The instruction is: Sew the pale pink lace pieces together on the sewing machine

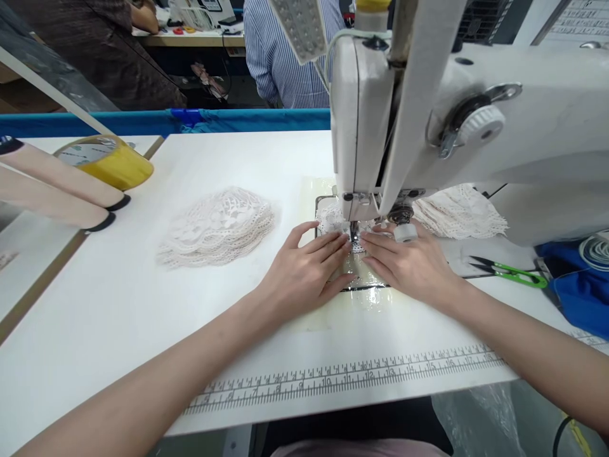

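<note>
Both hands (304, 270) flat, fingers extended (palms down)

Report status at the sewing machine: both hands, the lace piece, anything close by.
Left hand and right hand flat, open, pressing lace piece under the needle. Lace stack left, green snips right; nothing blocking.

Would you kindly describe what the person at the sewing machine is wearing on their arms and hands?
Nothing is worn on either. The left hand and right hand are bare, with no gloves, rings or thimbles visible. Both forearms are uncovered as far as the picture shows, with no sleeve, watch or bracelet in view. The fingernails look short and unpainted.
</note>
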Motion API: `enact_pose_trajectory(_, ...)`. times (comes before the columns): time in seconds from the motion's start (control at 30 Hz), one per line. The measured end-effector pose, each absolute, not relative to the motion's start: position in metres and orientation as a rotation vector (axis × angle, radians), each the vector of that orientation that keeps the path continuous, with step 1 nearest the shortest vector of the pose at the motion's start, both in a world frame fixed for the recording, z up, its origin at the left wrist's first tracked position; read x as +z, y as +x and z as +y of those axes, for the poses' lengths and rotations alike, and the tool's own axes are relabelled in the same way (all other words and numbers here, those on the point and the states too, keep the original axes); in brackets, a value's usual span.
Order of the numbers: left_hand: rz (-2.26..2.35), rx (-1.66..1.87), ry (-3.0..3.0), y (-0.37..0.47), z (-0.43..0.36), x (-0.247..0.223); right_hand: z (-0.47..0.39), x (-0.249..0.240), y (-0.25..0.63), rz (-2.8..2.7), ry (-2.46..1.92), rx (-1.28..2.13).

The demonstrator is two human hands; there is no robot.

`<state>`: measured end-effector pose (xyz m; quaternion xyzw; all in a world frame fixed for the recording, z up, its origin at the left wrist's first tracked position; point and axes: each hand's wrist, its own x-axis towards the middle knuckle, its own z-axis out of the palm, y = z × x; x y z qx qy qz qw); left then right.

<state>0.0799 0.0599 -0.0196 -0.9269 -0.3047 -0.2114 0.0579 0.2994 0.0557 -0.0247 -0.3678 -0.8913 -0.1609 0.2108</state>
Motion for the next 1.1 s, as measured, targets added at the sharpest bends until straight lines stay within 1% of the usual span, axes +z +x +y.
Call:
enact_pose_trajectory(0.57, -0.947, -0.598, -2.813, 0.08, 0.063, -0.019, 0.058, -0.025, 0.299, -2.494, -1.086, -0.547)
enact_pose_trajectory(0.97, -0.931, -0.581, -2.78, 0.079, 0.064, -0.019, 0.056, -0.025, 0.298, -2.496, -1.126, -0.54)
enact_pose_trajectory(1.1, -0.99, -0.599, -2.71, 0.075, 0.072, -0.017, 0.056, -0.024, 0.298, -2.515, -1.145, -0.514)
